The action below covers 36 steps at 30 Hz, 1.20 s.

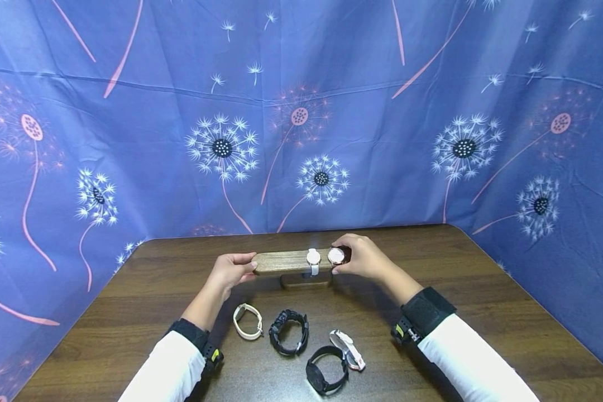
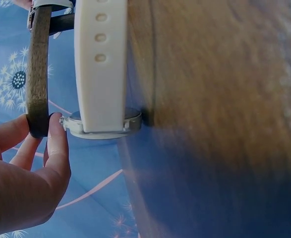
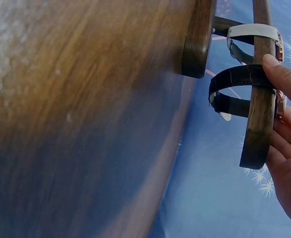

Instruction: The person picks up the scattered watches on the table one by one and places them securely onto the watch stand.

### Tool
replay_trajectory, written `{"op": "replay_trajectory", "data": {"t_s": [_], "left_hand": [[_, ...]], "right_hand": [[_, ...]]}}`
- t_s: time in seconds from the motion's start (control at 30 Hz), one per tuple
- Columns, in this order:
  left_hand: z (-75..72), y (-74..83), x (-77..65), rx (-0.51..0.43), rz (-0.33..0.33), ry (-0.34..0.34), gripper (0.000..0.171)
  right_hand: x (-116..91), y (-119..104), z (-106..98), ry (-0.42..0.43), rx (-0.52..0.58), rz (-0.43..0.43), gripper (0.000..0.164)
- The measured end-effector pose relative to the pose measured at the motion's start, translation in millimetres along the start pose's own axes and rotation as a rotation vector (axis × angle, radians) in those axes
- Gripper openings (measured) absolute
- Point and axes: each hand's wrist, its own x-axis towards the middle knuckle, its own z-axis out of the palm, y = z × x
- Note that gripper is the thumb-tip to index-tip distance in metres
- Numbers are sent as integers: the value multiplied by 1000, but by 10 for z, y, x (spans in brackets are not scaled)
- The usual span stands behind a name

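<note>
A wooden watch stand (image 1: 281,262) with a raised bar stands toward the back of the table. My left hand (image 1: 231,271) pinches the left end of the bar between thumb and fingers. Around the bar, right of its middle, goes a white-strapped watch (image 1: 314,257). Beside it, nearer the right end, is a dark-strapped watch (image 1: 336,255) with a pale dial. My right hand (image 1: 362,257) grips this watch, and in the right wrist view the thumb lies on its dark strap (image 3: 234,77) and the fingers lie along the case side. The strap loops round the bar.
In front of the stand lie a cream watch (image 1: 248,322), a chunky black watch (image 1: 288,332), a slim black watch (image 1: 326,371) and a white-banded watch (image 1: 349,349), the last two close together. A blue dandelion-print cloth (image 1: 382,139) hangs behind the table.
</note>
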Motion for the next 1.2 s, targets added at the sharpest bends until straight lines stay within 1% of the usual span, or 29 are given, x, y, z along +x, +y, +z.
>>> {"op": "replay_trajectory", "data": {"t_s": [0.4,0.5,0.67,0.77,0.93,1.1,1.2], "left_hand": [[-4,7,-2,16,-5,8,35],[-10,4,2,14,-2,6,35],[-8,-13,10,0,-1,-4,36],[-2,-12,16,-4,0,-8,35],[-1,0,24,-2,-5,-16,36],[-14,-4,19,6,-24,-13,36],[-20,-2,12,12,-22,-14,36]], "right_hand": [[13,1,11,-4,-13,-2,59],[19,18,12,-23,-22,-7,61],[23,47,-25,-78,-57,-33,67],[33,61,-48,-96,-79,-43,67],[56,49,-66,-102,-89,-37,66],[60,42,-45,-107,-86,-32,65],[59,41,-38,-104,-85,-34,65]]}}
